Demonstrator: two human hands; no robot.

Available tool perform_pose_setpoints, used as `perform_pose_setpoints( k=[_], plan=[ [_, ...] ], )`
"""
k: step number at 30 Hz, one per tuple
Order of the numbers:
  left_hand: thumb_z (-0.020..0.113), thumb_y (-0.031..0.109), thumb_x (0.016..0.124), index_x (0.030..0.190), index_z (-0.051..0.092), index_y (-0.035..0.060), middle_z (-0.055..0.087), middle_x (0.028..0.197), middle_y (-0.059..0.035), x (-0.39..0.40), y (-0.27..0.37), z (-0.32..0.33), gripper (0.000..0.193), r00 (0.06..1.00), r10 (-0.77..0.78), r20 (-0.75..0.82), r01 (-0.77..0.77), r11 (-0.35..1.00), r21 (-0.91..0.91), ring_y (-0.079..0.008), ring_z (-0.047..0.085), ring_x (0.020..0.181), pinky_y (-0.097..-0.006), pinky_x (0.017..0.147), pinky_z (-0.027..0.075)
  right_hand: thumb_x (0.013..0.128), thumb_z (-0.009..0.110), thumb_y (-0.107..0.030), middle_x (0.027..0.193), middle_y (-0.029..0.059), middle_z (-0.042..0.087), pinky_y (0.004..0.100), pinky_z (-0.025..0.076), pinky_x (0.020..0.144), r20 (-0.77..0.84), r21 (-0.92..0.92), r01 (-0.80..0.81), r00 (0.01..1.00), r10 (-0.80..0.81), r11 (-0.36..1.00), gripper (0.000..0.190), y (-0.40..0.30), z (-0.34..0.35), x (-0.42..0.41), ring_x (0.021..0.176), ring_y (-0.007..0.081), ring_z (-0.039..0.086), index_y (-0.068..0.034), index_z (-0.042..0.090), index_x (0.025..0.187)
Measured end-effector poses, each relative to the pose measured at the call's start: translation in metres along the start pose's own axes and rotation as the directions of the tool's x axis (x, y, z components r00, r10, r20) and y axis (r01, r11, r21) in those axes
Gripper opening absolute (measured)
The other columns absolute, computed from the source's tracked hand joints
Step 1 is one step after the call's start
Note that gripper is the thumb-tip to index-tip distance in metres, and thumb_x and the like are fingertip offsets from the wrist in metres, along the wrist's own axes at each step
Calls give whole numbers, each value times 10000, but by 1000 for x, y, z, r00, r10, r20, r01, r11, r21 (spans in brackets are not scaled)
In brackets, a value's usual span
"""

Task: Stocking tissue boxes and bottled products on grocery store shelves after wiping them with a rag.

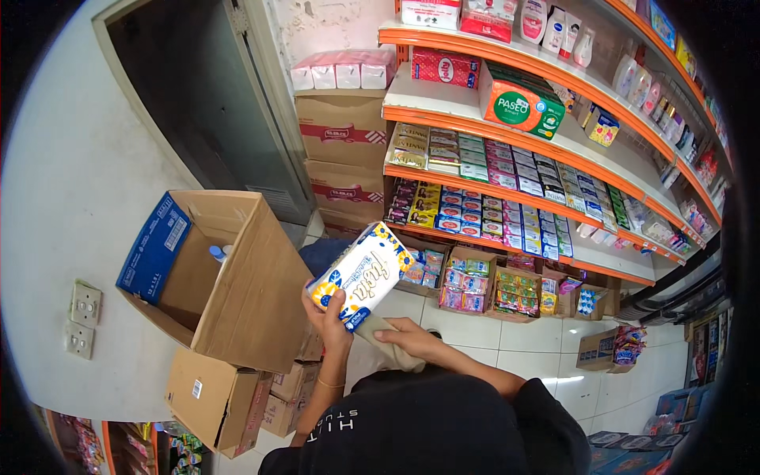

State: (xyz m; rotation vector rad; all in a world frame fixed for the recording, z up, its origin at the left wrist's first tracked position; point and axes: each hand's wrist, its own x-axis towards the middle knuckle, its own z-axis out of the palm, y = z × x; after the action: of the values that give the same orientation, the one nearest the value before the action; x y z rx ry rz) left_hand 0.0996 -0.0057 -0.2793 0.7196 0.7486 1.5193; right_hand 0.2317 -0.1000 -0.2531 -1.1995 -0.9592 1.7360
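My left hand (328, 313) grips a soft pack of tissues (368, 273), white with yellow and blue flower print and lettering. The pack is tilted in front of my body, over the floor between the carton and the shelves. In my right hand (409, 339) is a beige-grey cloth (389, 350), held just below the pack's lower corner. Whether the cloth touches the pack is hard to tell. A large open cardboard carton (255, 291) stands to the left of my left hand, with a blue-capped bottle (218, 253) inside it.
Orange-edged store shelves (451, 113) with toiletries and tissue packs rise ahead and to the right. Open boxes of sachets (469, 279) line the floor beneath. More cartons (341, 133) are stacked by a dark door (178, 89). Another carton (208, 398) sits below the open one.
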Motion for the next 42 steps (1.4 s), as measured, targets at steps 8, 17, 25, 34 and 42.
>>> perform_pose_setpoints(
  k=[8, 17, 25, 34, 42],
  plan=[
    [822, 148, 517, 1338, 254, -36, 411, 1210, -162, -4, 25, -4, 1016, 867, 302, 396, -472, 753, 458, -232, 431, 1094, -340, 926, 369, 838, 596, -153, 1041, 153, 576, 311, 399, 863, -50, -534, 522, 766, -641, 665, 309, -65, -29, -34, 990, 234, 536, 14, 563, 1095],
    [854, 197, 494, 1349, 148, -43, 403, 1152, -172, -26, 27, 9, 1134, 714, 318, 624, -653, 624, 429, -255, 450, 1041, -360, 891, 392, 747, 614, -191, 937, 132, 526, 404, 467, 685, -93, -924, 141, 819, -566, 356, 316, -79, -22, -28, 847, 323, 573, -158, 628, 1061],
    [853, 217, 483, 1293, 258, -20, 385, 1183, -148, -34, 37, -3, 1032, 715, 205, 669, -675, 453, 582, -230, 411, 1098, -366, 931, 362, 835, 610, -333, 1025, 87, 614, 308, 448, 783, -417, -358, 213, 834, -360, 909, 420, 6, -109, 1, 917, 165, 566, -13, 580, 1104],
    [826, 271, 482, 1091, 462, 36, 505, 1109, -150, -30, 87, 52, 747, 687, -135, 714, -676, 244, 696, -314, 506, 990, -406, 845, 377, 789, 630, -422, 704, 66, 603, 294, 482, 468, -363, 604, 115, 921, 144, 789, 374, 76, -73, -4, 541, 187, 580, -84, 569, 937],
    [838, 323, 519, 1161, 492, -5, 483, 1209, -202, -9, 67, 51, 799, 480, 276, 833, -699, 694, 173, -338, 453, 1143, -416, 962, 343, 791, 580, -390, 697, 116, 574, 304, 486, 521, -272, 897, 191, 950, 157, 398, 398, 88, -64, -2, 570, 204, 551, -32, 540, 960]
  ],
)
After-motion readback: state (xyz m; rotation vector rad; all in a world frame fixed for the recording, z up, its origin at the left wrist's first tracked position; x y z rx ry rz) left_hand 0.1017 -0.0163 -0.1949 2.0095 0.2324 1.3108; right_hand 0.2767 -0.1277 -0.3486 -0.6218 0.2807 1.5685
